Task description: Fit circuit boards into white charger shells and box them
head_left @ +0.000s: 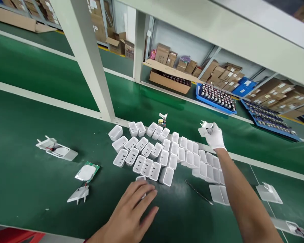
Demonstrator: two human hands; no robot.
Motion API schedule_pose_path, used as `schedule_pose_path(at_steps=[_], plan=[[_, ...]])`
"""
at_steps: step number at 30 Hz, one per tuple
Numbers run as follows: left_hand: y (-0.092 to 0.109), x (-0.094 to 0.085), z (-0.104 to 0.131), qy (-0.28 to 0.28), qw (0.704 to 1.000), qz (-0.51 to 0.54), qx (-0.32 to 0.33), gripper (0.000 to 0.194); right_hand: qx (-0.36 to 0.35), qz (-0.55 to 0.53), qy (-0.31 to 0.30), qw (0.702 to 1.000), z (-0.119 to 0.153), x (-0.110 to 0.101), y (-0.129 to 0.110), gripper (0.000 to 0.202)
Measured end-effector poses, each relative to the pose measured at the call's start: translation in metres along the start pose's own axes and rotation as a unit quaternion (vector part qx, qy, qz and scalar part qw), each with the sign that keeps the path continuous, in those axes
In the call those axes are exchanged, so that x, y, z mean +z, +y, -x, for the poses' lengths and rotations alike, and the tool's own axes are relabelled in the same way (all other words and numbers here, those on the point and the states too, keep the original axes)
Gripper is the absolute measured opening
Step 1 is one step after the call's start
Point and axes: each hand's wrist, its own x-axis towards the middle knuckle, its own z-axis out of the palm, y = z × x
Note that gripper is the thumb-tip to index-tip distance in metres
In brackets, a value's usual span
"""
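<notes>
My bare left hand (133, 211) is over the near edge of a group of white plastic cases, its fingers stretched out and slightly apart. Beneath those fingers stands one white case (141, 178), mostly hidden; I cannot tell whether the hand touches it. Out to the right, my right hand (215, 137) in a white glove is closed on a white plug cover (205, 125) with metal prongs. Several rows of open white cases (147, 149) stand upright between the hands, many with slots in the bottom.
At left lie an opened plug case with wires (62, 152) and a green circuit board (88, 171) wired to a plug piece (78, 194). Tweezers (199, 192) lie right of centre. Blue trays (215, 98) of parts stand beyond. A pale post (86, 57) rises behind the cases.
</notes>
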Motion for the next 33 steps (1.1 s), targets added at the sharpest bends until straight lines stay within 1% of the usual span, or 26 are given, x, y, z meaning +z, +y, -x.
schedule_pose_path(at_steps=[1,3,4,6,7,9,11,13,15,16,18,20,22,24,27,30,32,33], plan=[[-0.006,-0.002,0.007,0.006,1.000,-0.018,-0.013,0.031,0.026,0.019,-0.008,0.999,-0.015,0.010,0.001,0.050],[-0.016,-0.003,0.021,0.010,0.998,-0.047,-0.050,0.031,0.066,0.049,-0.027,0.996,-0.034,0.023,0.002,0.040],[-0.020,-0.002,0.028,0.007,0.996,-0.057,-0.068,0.031,0.078,0.063,-0.038,0.994,-0.038,0.025,0.003,0.035],[-0.027,0.001,0.038,-0.002,0.993,-0.067,-0.092,0.030,0.098,0.090,-0.052,0.990,-0.041,0.022,0.002,0.031],[-0.030,0.004,0.042,-0.008,0.993,-0.065,-0.098,0.029,0.107,0.104,-0.051,0.987,-0.041,0.017,0.000,0.034],[-0.034,0.009,0.047,-0.013,0.993,-0.049,-0.105,0.025,0.113,0.128,-0.032,0.985,-0.036,0.007,-0.010,0.050],[-0.038,0.013,0.048,-0.008,0.993,-0.030,-0.115,0.020,0.080,0.133,-0.024,0.988,-0.029,0.006,-0.027,0.064],[-0.041,0.016,0.047,0.001,0.992,-0.023,-0.125,0.018,0.018,0.113,-0.061,0.992,-0.021,0.020,-0.051,0.061],[-0.042,0.017,0.046,0.003,0.992,-0.032,-0.125,0.019,-0.031,0.077,-0.133,0.988,-0.015,0.045,-0.077,0.052],[-0.042,0.017,0.045,0.000,0.992,-0.038,-0.119,0.018,-0.043,0.058,-0.162,0.984,-0.014,0.058,-0.089,0.050],[-0.040,0.014,0.047,-0.012,0.994,-0.045,-0.100,0.015,-0.054,0.019,-0.193,0.980,-0.011,0.080,-0.109,0.042],[-0.036,0.011,0.050,-0.033,0.995,-0.043,-0.079,0.013,-0.059,-0.025,-0.197,0.978,-0.008,0.089,-0.122,0.037],[-0.030,0.009,0.055,-0.053,0.996,-0.032,-0.066,0.015,-0.058,-0.070,-0.192,0.977,-0.005,0.087,-0.126,0.038],[-0.025,0.008,0.059,-0.073,0.995,-0.016,-0.071,0.020,-0.042,-0.111,-0.192,0.974,-0.004,0.079,-0.123,0.038],[-0.021,0.010,0.062,-0.107,0.991,0.011,-0.081,0.043,0.008,-0.166,-0.199,0.966,-0.006,0.062,-0.110,0.038],[-0.020,0.015,0.059,-0.136,0.988,0.041,-0.064,0.055,0.036,-0.249,-0.202,0.946,-0.001,0.039,-0.094,0.039],[-0.019,0.020,0.053,-0.149,0.985,0.062,-0.061,0.061,0.022,-0.325,-0.193,0.926,0.012,0.017,-0.081,0.041],[-0.018,0.024,0.048,-0.155,0.983,0.075,-0.065,0.064,0.009,-0.361,-0.186,0.914,0.023,0.005,-0.074,0.043]])
